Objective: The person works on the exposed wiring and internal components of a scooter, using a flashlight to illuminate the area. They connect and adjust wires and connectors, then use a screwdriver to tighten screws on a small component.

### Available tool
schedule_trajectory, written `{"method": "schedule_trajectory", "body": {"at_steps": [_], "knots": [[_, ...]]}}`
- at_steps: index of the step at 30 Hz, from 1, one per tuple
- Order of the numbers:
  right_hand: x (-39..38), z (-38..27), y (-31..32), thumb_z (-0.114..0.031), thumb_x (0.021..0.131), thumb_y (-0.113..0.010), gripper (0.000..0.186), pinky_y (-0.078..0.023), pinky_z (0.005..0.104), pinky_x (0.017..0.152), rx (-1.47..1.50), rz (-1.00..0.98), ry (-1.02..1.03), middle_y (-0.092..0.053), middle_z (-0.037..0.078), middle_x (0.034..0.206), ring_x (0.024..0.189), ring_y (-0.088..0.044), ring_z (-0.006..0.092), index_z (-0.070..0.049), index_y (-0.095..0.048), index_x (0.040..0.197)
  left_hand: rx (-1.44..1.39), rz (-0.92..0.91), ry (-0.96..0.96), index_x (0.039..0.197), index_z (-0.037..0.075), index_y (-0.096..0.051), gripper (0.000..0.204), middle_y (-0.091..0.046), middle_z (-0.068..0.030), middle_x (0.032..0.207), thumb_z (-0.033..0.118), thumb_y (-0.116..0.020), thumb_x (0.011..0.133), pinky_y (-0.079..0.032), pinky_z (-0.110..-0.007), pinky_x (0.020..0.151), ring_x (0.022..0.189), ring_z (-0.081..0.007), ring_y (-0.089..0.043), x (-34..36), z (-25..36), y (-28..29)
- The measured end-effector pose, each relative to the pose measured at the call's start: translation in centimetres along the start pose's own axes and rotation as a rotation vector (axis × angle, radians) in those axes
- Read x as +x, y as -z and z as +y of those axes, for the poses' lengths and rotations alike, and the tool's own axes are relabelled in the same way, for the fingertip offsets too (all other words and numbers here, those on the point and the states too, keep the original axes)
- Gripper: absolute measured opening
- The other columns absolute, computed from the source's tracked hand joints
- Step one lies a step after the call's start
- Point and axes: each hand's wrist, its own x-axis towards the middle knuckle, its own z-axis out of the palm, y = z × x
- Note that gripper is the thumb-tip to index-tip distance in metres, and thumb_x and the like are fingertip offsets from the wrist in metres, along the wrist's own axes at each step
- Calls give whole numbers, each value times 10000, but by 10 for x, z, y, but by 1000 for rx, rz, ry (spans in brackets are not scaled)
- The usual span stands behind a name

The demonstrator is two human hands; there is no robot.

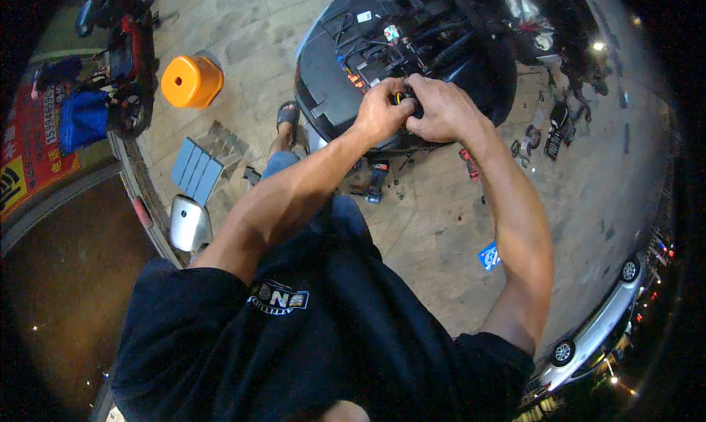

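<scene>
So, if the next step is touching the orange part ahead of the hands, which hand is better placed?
Probably the left hand: it is nearer to the orange part, and the right hand would need to reach across it. Both look busy, though.

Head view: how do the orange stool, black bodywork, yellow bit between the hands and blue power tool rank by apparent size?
1. Black bodywork
2. Orange stool
3. Blue power tool
4. Yellow bit, as far as shown

The black panel (323, 80) looks matt plastic, the orange stool (190, 81) smooth plastic, the shirt (331, 348) cloth.
</scene>
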Motion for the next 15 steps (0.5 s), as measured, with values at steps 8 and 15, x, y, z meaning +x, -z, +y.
{"method": "schedule_trajectory", "body": {"at_steps": [8,15], "knots": [[-13,0,-15,-243,760,-657,490,-535,506,800,-25,218,48,-596,184,1104,910,-641,405,-32,-526,1183,-319,36,46,1308,-38,-517,514,-677,-140,1114,142,-632,841,-499,-310,885,1001,-192,-637,-3,-7,-10],[-34,-17,-19,-228,777,-682,546,-540,457,844,78,337,-38,-504,177,1353,1027,-625,394,-60,-542,1277,-434,38,116,1326,-40,-514,494,-685,-132,1120,130,-628,877,-531,-289,803,902,-158,-655,0,-9,-13]]}}
